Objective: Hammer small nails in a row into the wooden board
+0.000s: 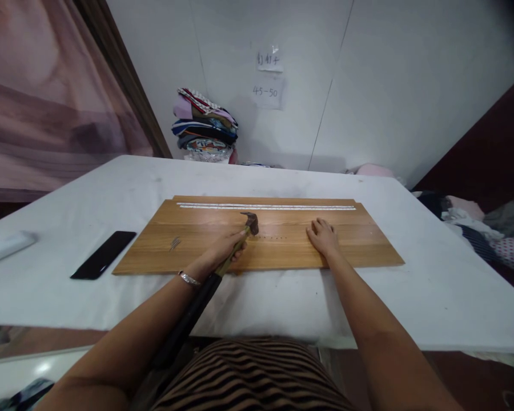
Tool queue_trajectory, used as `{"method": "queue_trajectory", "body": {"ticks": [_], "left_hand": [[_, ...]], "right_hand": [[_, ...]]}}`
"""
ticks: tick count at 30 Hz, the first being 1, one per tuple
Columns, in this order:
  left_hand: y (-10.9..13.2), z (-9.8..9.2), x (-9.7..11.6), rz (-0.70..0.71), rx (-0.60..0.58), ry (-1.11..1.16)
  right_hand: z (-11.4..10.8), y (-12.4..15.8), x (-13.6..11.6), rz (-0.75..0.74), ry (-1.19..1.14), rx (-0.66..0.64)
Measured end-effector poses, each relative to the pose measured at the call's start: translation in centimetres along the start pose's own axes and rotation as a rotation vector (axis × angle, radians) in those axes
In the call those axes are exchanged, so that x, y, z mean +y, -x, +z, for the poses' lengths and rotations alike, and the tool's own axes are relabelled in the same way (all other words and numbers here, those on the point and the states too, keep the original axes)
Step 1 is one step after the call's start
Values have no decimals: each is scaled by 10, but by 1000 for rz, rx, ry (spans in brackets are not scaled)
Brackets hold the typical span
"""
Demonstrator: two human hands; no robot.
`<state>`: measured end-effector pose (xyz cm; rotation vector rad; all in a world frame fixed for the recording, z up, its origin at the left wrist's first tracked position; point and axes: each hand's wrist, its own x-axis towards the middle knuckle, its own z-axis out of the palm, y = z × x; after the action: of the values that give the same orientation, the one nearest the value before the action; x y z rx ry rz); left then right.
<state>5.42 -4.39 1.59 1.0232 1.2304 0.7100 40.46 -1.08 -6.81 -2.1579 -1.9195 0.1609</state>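
My left hand (226, 249) is closed round the handle of a hammer (250, 221), high up near its dark head, which hovers over the middle of a wooden board (154, 245). A silver bracelet sits on that wrist. My right hand (322, 235) lies flat on the board, fingers stretched out, to the right of the hammer head. Between the two hands runs a short row of small dark nail marks (274, 237). A few loose nails (175, 244) lie on the board's left part. A long white ruler (265, 206) lies along the board's far edge.
The board rests on a white table (432, 285). A black phone (103, 254) lies left of the board, and a white object (4, 246) sits at the table's left edge. Folded clothes (204, 127) are stacked against the far wall; more cloth lies on the right.
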Motion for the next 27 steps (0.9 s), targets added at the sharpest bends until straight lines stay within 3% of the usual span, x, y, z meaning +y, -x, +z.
{"method": "queue_trajectory", "body": {"ticks": [27], "left_hand": [[3, 0, 1, -13, 10, -16]], "right_hand": [[3, 0, 2, -3, -16, 32]]}}
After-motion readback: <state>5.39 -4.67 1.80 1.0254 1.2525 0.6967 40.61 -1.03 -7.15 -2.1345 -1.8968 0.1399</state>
